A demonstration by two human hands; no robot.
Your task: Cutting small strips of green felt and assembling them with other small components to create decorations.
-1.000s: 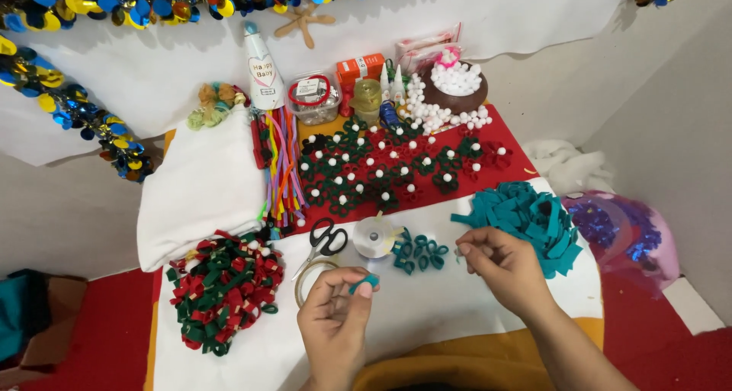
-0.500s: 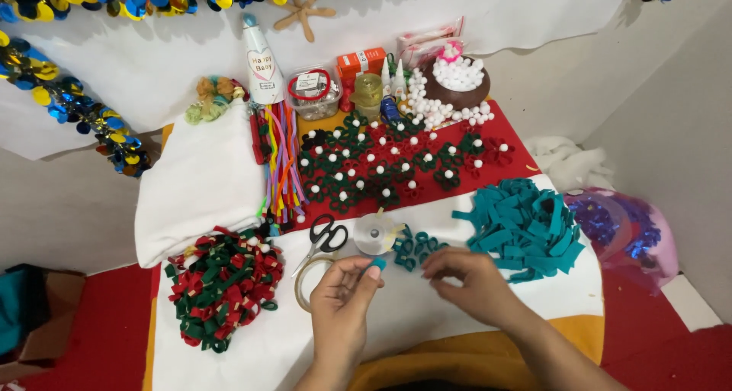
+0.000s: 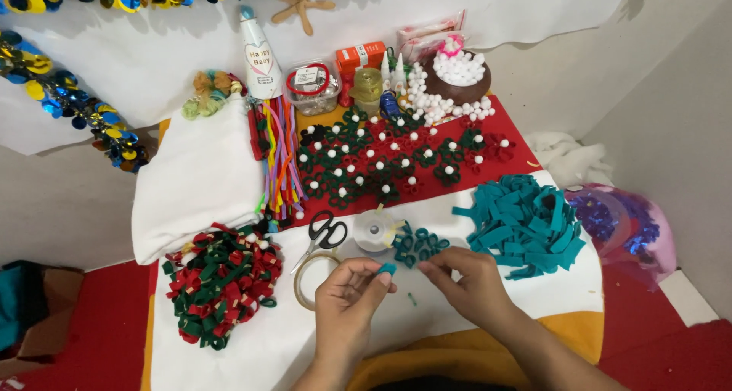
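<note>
Left hand (image 3: pixel 347 299) pinches a teal felt strip (image 3: pixel 387 269) — right hand (image 3: pixel 473 284) just beside it.

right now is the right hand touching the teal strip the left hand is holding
Apart. The head view shows white cloth between the right hand and the small teal strip, which is pinched in the left hand fingertips.

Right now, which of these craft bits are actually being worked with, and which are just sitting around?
In use:
left hand, pinching a small teal strip
right hand, fingertips close to that strip
teal loops just beyond the hands
pile of teal strips

Lying about:
scissors
tape ring
red and green loop pile
white cloth
bowl of white balls
</note>
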